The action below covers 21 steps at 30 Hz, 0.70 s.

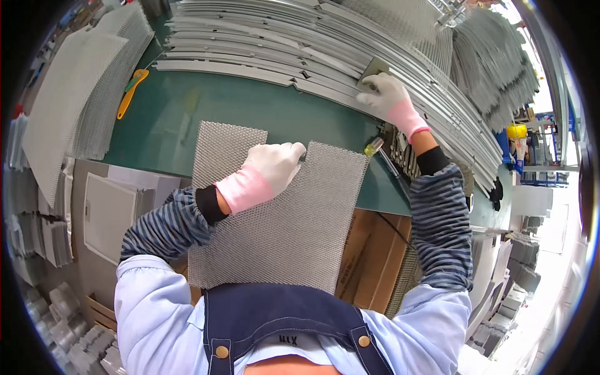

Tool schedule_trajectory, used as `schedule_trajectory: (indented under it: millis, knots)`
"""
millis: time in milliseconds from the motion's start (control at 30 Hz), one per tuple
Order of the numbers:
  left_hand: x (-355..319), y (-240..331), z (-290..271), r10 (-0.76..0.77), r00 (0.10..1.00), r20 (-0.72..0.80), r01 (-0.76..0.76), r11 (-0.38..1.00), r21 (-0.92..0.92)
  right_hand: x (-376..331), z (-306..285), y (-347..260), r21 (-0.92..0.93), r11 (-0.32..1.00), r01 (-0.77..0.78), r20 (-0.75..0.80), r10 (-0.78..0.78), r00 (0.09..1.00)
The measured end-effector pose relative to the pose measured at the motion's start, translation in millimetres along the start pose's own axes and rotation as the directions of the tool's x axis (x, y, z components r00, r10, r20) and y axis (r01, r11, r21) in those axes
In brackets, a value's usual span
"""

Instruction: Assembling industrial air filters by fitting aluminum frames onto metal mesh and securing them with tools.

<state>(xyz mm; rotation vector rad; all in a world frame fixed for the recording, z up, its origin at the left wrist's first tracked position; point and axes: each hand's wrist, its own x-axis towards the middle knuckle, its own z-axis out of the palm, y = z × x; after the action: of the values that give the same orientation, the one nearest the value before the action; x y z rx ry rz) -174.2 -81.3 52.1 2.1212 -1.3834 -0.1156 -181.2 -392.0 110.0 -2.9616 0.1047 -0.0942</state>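
A grey metal mesh sheet with a notch in its top edge lies in front of me, reaching from the green table to my apron. My left hand, in a white and pink glove, is closed at the notch and grips the sheet there; its fingertips are partly hidden. Farther right, my right hand, gloved alike, has its fingers closed on a small square metal plate over the long metal strips. Below that hand, a screwdriver with a clear yellowish handle lies beside the mesh sheet.
A yellow-orange handled tool lies on the green table at left. Stacked mesh sheets stand at the far left and far right. Small dark metal parts lie beside the screwdriver. Below the table edge is a cardboard box.
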Motion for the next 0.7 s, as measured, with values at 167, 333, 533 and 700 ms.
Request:
schedule_trajectory:
  millis: [167,333,533,700]
  knots:
    - [-2.7,4.1,-0.9,0.006,1.0,-0.015,-0.006,1.0,-0.003,12.5,13.5,-7.0,-0.223,0.961,-0.163,-0.052,0.155,0.987]
    - [-6.1,4.5,-0.7,-0.016,0.999,-0.034,0.015,1.0,-0.026,-2.3,17.9,16.6,-0.403,0.914,-0.046,-0.187,-0.033,0.982]
    - [-11.8,6.2,5.8,-0.011,0.996,-0.086,0.012,1.0,0.01,-23.1,-7.0,-40.4,0.424,0.874,0.237,-0.338,-0.09,0.937]
    - [-15.8,9.0,-0.7,0.184,0.975,-0.128,-0.155,0.966,0.206,-14.2,7.0,-100.0,0.683,0.728,0.059,0.244,-0.303,0.921]
